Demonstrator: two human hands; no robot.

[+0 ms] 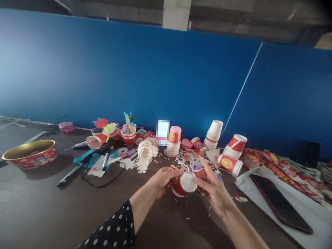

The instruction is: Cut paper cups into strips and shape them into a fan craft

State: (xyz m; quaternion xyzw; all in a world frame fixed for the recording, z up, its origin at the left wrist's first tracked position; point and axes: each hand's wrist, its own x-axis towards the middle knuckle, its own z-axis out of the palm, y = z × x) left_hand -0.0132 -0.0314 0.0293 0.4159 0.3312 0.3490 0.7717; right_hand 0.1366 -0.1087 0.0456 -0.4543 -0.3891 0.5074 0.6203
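Low over the front of the table, my left hand grips a red paper cup from the left, thumb on top. A white round paper face is turned up toward me on the cup; whether it is a loose disc or the cup's own base, I cannot tell. My right hand has its thumb against the right edge of that face, with the index finger stretched upward. Its lower fingers are partly hidden behind the cup. Just beyond lie white paper strips and a purple cap.
Stacked cups and white cups stand along the blue partition. On the right, a phone lies on a white tray. A red-and-gold bowl, a black-handled knife and a marker occupy the left.
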